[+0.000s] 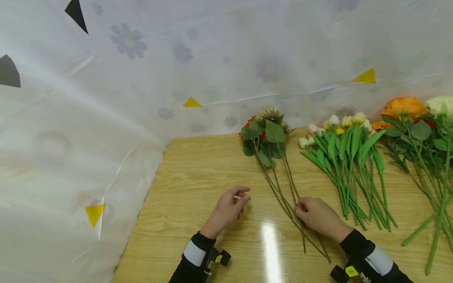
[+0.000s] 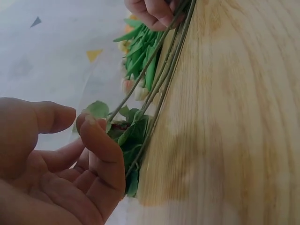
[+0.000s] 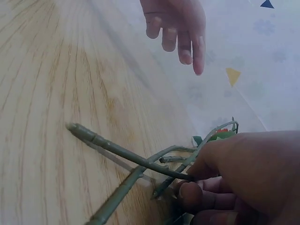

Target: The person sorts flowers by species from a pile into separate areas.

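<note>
Several long-stemmed artificial flowers (image 1: 273,131) with broad green leaves and red and pale heads lie on the wooden table, heads toward the wall. My right hand (image 1: 318,216) pinches a flower stem (image 3: 122,152) low down between thumb and fingers; other stems cross beside it on the tabletop. To the left of the stems, my left hand (image 1: 228,208) hovers over the table with loosely bent fingers and nothing in them. In the left wrist view its thumb (image 2: 56,117) and index finger stand slightly apart, with the leafy flower heads behind them.
Right of these stems lies a bunch of artificial tulips (image 1: 348,157) with white, yellow and pink heads. Farther right are larger flowers, among them an orange bloom (image 1: 405,107) and a white one. A patterned sheet (image 1: 226,51) hangs behind the table (image 1: 184,177) and along its left.
</note>
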`<state>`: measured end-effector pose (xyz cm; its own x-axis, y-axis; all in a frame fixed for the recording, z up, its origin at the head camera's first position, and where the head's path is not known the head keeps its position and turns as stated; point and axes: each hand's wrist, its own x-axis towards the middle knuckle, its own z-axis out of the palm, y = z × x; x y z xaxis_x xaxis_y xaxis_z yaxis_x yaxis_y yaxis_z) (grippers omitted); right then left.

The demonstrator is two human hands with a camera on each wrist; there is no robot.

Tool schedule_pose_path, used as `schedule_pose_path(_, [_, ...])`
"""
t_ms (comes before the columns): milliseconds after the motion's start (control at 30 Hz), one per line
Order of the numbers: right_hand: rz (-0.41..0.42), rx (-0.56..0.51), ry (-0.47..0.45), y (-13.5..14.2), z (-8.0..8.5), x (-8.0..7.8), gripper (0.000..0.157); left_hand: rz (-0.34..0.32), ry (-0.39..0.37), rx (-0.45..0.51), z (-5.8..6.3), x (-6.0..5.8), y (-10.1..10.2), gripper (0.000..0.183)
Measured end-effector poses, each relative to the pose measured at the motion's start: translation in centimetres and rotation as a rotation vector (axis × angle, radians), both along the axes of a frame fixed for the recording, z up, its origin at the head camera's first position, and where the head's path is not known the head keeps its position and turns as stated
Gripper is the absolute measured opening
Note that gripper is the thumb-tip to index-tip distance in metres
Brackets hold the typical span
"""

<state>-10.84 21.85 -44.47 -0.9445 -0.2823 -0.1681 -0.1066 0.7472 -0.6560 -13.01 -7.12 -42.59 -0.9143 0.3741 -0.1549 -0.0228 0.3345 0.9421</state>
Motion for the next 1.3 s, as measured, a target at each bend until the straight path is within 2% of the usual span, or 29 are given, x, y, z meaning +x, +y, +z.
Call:
schedule_pose_path(100, [-0.006, 0.025, 0.003, 0.0, 0.0, 0.0, 0.022, -0.007, 0.032, -0.035, 0.1, -0.2, 0.3, 0.040])
schedule_pose_path(200, [-0.009, 0.032, 0.018, 0.1, 0.0, 0.1, 0.016, -0.053, 0.169, -0.153, 0.3, -0.9, 0.9, 0.042])
schedule_pose_path(233, [-0.010, 0.032, 0.024, 0.1, 0.0, 0.1, 0.014, -0.097, 0.263, -0.229, 0.5, -1.2, 1.2, 0.045])
schedule_pose_path(300, [-0.011, 0.031, 0.043, 0.2, 0.0, 0.2, 0.012, -0.211, 0.502, -0.415, 1.0, -1.9, 2.0, 0.056])
schedule_pose_path(367, [-0.003, 0.022, 0.055, 0.3, -0.1, 0.3, 0.010, -0.341, 0.768, -0.600, 1.6, -2.7, 3.1, 0.074])
schedule_pose_path(433, [0.003, 0.012, 0.064, 0.3, -0.3, 0.4, 0.008, -0.466, 0.997, -0.750, 2.0, -3.5, 4.3, 0.092])
schedule_pose_path(467, [0.007, 0.008, 0.071, 0.3, -0.3, 0.4, 0.007, -0.525, 1.064, -0.804, 2.2, -4.0, 5.0, 0.099])
schedule_pose_path(533, [0.018, -0.008, 0.077, 0.4, -0.3, 0.6, 0.009, -0.629, 1.139, -0.894, 2.1, -4.9, 6.4, 0.108])
schedule_pose_path(667, [0.016, -0.041, 0.102, 0.9, 0.3, 1.1, 0.014, -0.781, 1.139, -1.036, 1.3, -6.6, 8.9, 0.112])
schedule_pose_path(767, [-0.009, -0.057, 0.137, 1.5, 0.9, 1.6, 0.013, -0.862, 1.089, -1.066, 0.6, -7.3, 10.1, 0.105])
schedule_pose_path(833, [-0.029, -0.052, 0.172, 1.9, 1.2, 1.9, 0.012, -0.890, 1.055, -1.041, 0.1, -7.7, 10.7, 0.095])
schedule_pose_path(933, [-0.050, -0.026, 0.217, 2.5, 1.5, 2.0, 0.012, -0.887, 1.037, -0.973, -0.5, -7.9, 10.8, 0.079])
schedule_pose_path(1033, [-0.068, -0.012, 0.215, 3.2, 1.7, 2.1, 0.015, -0.848, 1.016, -0.884, -1.0, -7.8, 10.1, 0.065])
schedule_pose_path(1200, [-0.092, -0.007, 0.185, 4.5, 2.1, 2.3, 0.021, -0.768, 0.976, -0.750, -1.9, -7.5, 7.6, 0.053])
schedule_pose_path(1300, [-0.100, -0.011, 0.174, 5.2, 2.3, 2.5, 0.023, -0.727, 0.959, -0.713, -2.3, -7.5, 5.8, 0.050])
